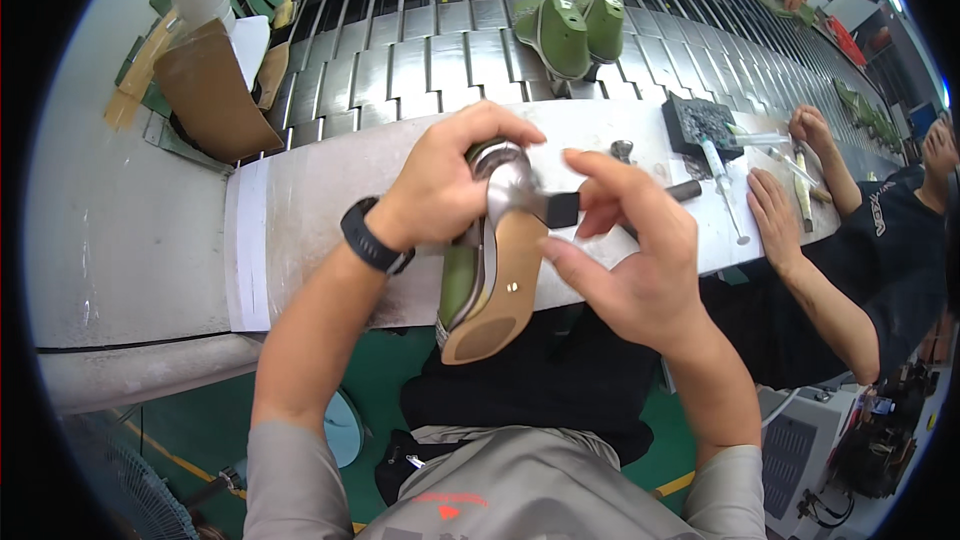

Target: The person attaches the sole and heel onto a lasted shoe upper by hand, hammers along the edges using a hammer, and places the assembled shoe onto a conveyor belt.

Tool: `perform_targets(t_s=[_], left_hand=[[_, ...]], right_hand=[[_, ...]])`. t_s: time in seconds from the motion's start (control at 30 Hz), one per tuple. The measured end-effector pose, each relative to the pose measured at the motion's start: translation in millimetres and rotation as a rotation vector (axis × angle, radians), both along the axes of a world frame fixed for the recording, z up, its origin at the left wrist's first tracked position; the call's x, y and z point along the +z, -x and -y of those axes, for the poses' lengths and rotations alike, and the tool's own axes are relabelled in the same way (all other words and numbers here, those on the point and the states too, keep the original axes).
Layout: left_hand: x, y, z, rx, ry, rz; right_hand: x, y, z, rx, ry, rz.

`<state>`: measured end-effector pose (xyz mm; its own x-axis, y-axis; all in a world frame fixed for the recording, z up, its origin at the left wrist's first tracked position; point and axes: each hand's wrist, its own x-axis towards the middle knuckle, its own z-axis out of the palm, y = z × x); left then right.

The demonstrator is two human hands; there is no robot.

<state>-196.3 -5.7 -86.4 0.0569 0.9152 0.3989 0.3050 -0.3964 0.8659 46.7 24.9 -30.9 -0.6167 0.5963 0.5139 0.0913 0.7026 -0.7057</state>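
Note:
A green high-heeled shoe (pixel 510 280) with a tan sole is tipped over, its sole facing me and its toe pointing down toward my lap. My left hand (pixel 440 175), a black watch on its wrist, is closed around the heel end. The heel is shiny silver, and a black block (pixel 562 210) sits at its end, slightly blurred. Just to the right, my right hand (pixel 635 240) has thumb and fingers apart, close to the black block. I see nothing held in it. Partly behind that hand, a dark rod-like handle (pixel 685 190) lies on the white worktop.
A pair of green shoes (pixel 565 35) stands on the metal slat conveyor (pixel 360 75) ahead. A dark block (pixel 700 125) and a syringe (pixel 725 190) are on the worktop at right, beside a co-worker's hand (pixel 770 210). A cardboard piece (pixel 215 90) leans at the left.

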Motion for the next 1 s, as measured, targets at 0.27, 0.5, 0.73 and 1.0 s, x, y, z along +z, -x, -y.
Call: perform_targets(t_s=[0.27,0.5,0.73,1.0], left_hand=[[-11,12,30,0.014,-0.109,0.163],[-12,14,30,0.015,-0.101,0.241],[-12,17,28,0.001,-0.106,0.195],[-10,16,29,-0.001,-0.092,0.197]], right_hand=[[-10,40,18,0.087,-0.477,-0.054],[-23,53,16,0.081,-0.585,-0.028],[-30,58,12,0.081,-0.602,-0.059],[-30,60,9,0.080,-0.633,-0.060]])
